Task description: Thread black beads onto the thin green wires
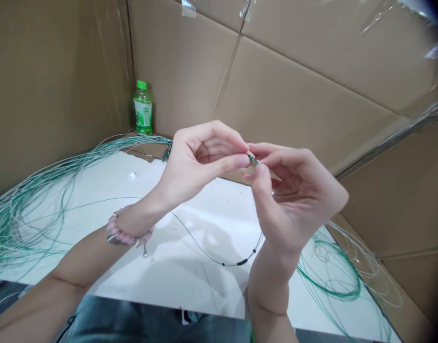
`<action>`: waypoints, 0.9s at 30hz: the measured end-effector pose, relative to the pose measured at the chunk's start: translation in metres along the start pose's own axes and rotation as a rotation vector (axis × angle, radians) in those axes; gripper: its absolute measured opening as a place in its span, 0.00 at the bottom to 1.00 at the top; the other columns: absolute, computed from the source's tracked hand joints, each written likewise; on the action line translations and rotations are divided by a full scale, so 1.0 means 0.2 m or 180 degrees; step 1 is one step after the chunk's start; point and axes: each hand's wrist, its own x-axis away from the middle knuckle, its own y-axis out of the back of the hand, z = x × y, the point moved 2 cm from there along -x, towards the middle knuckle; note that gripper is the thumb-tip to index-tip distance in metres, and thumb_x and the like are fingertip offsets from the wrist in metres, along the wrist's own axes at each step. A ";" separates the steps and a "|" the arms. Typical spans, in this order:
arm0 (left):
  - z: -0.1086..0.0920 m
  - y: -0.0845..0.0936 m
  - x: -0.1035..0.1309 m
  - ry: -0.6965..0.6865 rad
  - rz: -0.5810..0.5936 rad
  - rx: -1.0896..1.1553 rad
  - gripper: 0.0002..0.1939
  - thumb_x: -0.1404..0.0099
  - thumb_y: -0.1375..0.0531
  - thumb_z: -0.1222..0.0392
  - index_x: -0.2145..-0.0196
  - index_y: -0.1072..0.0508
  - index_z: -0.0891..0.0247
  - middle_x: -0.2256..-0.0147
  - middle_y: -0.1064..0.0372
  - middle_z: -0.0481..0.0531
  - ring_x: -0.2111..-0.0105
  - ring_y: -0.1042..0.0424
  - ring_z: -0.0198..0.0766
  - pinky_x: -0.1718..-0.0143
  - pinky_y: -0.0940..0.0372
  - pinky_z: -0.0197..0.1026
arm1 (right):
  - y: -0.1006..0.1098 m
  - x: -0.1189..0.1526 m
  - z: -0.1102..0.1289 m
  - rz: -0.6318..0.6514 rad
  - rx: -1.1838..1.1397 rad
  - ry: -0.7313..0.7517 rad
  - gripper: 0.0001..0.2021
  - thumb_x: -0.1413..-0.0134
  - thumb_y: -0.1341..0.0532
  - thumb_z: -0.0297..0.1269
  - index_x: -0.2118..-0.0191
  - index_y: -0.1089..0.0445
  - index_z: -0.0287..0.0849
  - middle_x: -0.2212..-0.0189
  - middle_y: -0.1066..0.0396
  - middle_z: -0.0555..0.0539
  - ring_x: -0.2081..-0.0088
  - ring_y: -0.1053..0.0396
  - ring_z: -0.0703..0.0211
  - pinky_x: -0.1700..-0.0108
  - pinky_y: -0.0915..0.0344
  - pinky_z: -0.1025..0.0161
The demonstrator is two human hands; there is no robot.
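My left hand point(208, 162) and my right hand point(290, 190) meet in the air above the white board. Each thumb and fingertip pinches a short bit of thin green cord point(255, 160), with a small dark lump on it by the left thumb; whether that is a knot or a bead I cannot tell. Below the hands a thin dark cord point(200, 247) hangs in a curve, carrying a row of black beads or knots point(242, 262) and smaller dark ones beside it. One end rises behind my right wrist. A pink bead bracelet point(124, 233) circles my left wrist.
Long green and white strands point(29, 209) lie in a loose bundle at left. Coiled green strands point(347, 286) rest at right. A green-capped bottle point(143, 112) stands in the back corner. Cardboard walls point(293, 90) enclose the white board point(161, 276).
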 end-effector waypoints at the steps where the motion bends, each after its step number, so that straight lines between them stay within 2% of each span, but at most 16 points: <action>1: 0.00 0.00 0.00 -0.0037 -0.0031 -0.0098 0.05 0.45 0.35 0.69 0.70 0.25 0.62 0.71 0.25 0.41 0.71 0.24 0.29 0.68 0.27 0.30 | 0.00 0.00 0.00 0.0031 0.0033 0.0000 0.11 0.53 0.40 0.20 0.69 0.32 0.45 0.64 0.26 0.47 0.59 0.26 0.55 0.67 0.26 0.61; 4: -0.02 0.00 0.01 -0.0179 -0.0038 -0.0503 0.04 0.45 0.35 0.68 0.70 0.25 0.63 0.72 0.25 0.42 0.73 0.25 0.30 0.71 0.27 0.30 | 0.01 0.00 -0.01 0.0117 0.0104 0.0022 0.12 0.55 0.39 0.20 0.69 0.32 0.46 0.63 0.27 0.47 0.60 0.27 0.54 0.69 0.26 0.60; 10: -0.04 0.00 0.02 -0.0239 0.0065 -0.0859 0.02 0.43 0.36 0.64 0.70 0.22 0.61 0.71 0.25 0.46 0.70 0.24 0.36 0.70 0.26 0.36 | 0.02 0.00 -0.02 0.0147 -0.0028 -0.0018 0.09 0.51 0.39 0.23 0.68 0.30 0.46 0.65 0.26 0.49 0.62 0.26 0.57 0.75 0.27 0.63; 20: -0.02 0.00 0.01 -0.0297 -0.0006 -0.0636 0.02 0.42 0.37 0.64 0.72 0.24 0.62 0.74 0.26 0.44 0.73 0.26 0.31 0.74 0.28 0.32 | 0.00 -0.01 -0.03 0.0044 -0.0317 -0.0040 0.06 0.48 0.38 0.27 0.69 0.29 0.46 0.66 0.25 0.52 0.66 0.26 0.61 0.73 0.25 0.65; 24: -0.02 0.00 0.01 -0.0306 0.0036 -0.0643 0.02 0.42 0.37 0.66 0.71 0.23 0.61 0.72 0.25 0.44 0.72 0.26 0.31 0.72 0.28 0.32 | -0.01 0.00 -0.03 -0.0052 -0.0432 -0.0100 0.06 0.48 0.38 0.26 0.69 0.28 0.45 0.67 0.25 0.51 0.66 0.26 0.60 0.72 0.25 0.64; 27: -0.02 0.01 0.02 -0.0349 -0.0071 -0.0817 0.02 0.41 0.37 0.64 0.71 0.23 0.61 0.72 0.25 0.45 0.72 0.25 0.32 0.71 0.27 0.33 | 0.00 0.00 -0.03 -0.0052 -0.0447 -0.0108 0.07 0.50 0.37 0.24 0.68 0.27 0.45 0.67 0.24 0.52 0.68 0.26 0.61 0.71 0.25 0.65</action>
